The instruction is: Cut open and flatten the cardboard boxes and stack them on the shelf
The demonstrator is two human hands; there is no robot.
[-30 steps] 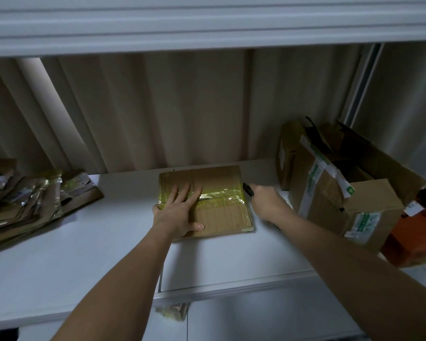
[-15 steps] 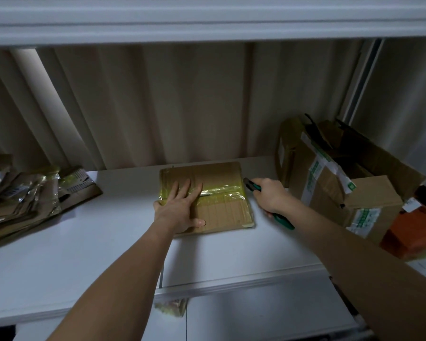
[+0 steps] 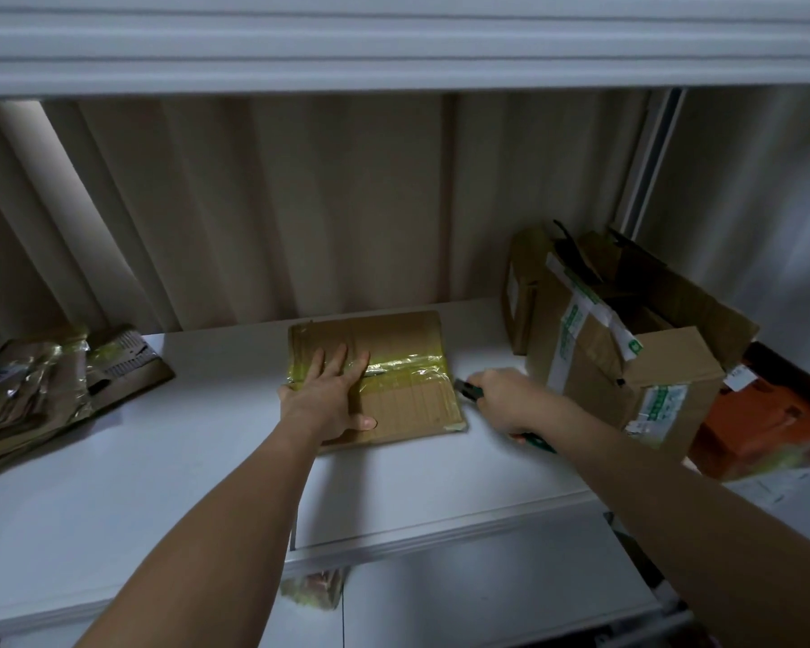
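A small flat cardboard box (image 3: 403, 390) with yellowish tape across its middle lies on the white shelf (image 3: 160, 484). My left hand (image 3: 328, 397) presses flat on the box's left part, fingers straight and spread. My right hand (image 3: 506, 399) grips a green-handled utility knife (image 3: 468, 390). The knife's tip sits at the box's right edge, level with the tape band. The handle's end sticks out below my wrist.
A pile of flattened cardboard (image 3: 34, 395) lies at the shelf's left end. Taller opened boxes (image 3: 627, 339) with green-and-white tape stand at the right, an orange box (image 3: 768, 427) beside them. A corrugated wall backs the shelf; another shelf hangs overhead.
My right hand has slid slightly toward me along the box's right edge with the knife. My left hand stays pressed on the box.
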